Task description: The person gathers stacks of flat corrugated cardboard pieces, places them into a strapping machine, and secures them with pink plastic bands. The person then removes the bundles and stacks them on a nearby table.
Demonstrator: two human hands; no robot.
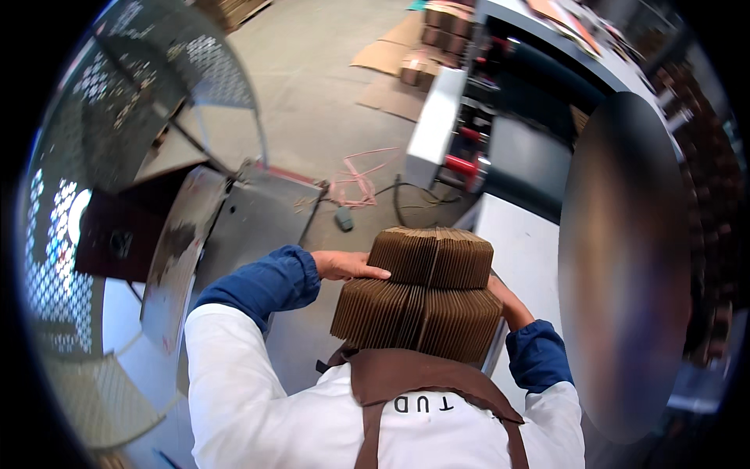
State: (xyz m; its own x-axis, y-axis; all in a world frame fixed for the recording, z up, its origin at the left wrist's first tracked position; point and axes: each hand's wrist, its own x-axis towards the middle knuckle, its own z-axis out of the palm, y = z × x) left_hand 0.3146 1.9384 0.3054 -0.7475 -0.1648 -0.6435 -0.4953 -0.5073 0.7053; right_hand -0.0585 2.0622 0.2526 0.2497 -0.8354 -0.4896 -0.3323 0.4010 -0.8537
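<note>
While the two-tier cardboard stack (391,313) sits before our chest, our left hand (348,266), partly curled, grips its left side; our right hand (512,303) flanks the right, fingers hidden, closure unclear. Even pressure should keep tiers aligned.

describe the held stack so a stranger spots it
Start at the big machine at upper right. Below it, to its left, are the left hand and right hand, with the stack between them: two ribbed brown tiers. Unlike the far piles, it is held.
</note>
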